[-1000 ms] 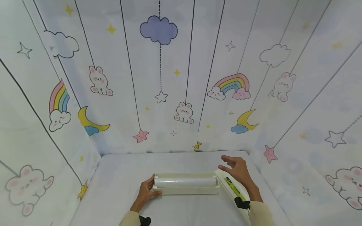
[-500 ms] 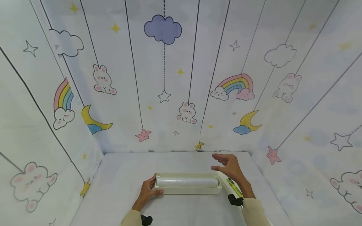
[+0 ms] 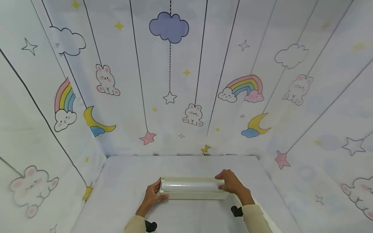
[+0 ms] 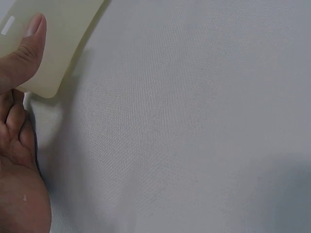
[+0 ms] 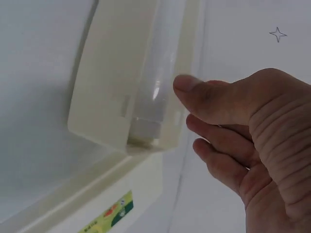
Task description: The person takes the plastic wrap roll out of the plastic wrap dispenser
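Note:
A cream cling film dispenser box (image 3: pixel 193 196) lies uncovered on the table, with a shiny roll of cling film (image 3: pixel 189 186) inside. My left hand (image 3: pixel 152 198) grips the box's left end, the thumb (image 4: pixel 30 51) on its front wall and the fingers behind the end. Over the box's right end is my right hand (image 3: pixel 233 185), its thumb by the end of the roll and its fingers at the back wall. Contact there is unclear. In the right wrist view the long cream lid (image 5: pixel 146 182) with a green-yellow label (image 5: pixel 114 213) lies beyond the box's end.
A white cloth-covered table (image 3: pixel 128 174) spreads around the box. White curtains (image 3: pixel 163 129) printed with rabbits, clouds and stars enclose the back and both sides. The right forearm hides most of the lid in the head view.
My right hand has come left and down from the air beside the box to the roll's right end. The left hand keeps its grip, and the box stays in place.

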Demonstrator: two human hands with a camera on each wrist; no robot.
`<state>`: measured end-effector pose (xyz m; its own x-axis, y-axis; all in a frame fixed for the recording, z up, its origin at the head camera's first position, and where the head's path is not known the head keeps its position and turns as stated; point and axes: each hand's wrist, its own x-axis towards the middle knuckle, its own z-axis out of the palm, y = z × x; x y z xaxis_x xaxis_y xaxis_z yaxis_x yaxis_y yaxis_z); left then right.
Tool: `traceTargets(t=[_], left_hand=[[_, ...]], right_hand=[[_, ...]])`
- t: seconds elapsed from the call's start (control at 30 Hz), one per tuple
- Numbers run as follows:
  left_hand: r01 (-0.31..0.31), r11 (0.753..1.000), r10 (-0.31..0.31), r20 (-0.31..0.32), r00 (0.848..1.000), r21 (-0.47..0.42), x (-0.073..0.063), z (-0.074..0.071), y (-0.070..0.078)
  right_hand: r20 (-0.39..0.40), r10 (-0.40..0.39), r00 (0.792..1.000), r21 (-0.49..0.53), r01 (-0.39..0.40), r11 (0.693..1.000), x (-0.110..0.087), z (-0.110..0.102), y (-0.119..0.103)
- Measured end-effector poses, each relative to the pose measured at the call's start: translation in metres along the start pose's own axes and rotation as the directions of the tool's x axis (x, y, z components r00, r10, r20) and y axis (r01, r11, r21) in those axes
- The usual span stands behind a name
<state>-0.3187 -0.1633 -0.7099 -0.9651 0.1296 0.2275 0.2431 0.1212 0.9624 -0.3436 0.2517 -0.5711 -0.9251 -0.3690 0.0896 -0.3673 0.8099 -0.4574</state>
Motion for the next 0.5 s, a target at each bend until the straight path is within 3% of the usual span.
traceTargets(t=[0.27,0.33,0.5], left_hand=[[-0.071,0.997,0.071,-0.011,0.997,0.003,0.001,0.000,-0.003],[-0.052,0.999,0.052,-0.005,0.999,-0.009,0.001,0.000,-0.008],[0.063,0.995,-0.063,-0.006,0.998,-0.080,0.005,-0.003,-0.018]], right_hand=[[0.051,0.048,0.998,-0.037,-0.046,0.998,0.009,0.022,0.004],[0.064,0.053,0.997,-0.056,-0.049,0.997,0.010,0.027,0.004],[0.063,0.032,0.998,-0.095,-0.026,0.995,0.015,0.037,0.002]])
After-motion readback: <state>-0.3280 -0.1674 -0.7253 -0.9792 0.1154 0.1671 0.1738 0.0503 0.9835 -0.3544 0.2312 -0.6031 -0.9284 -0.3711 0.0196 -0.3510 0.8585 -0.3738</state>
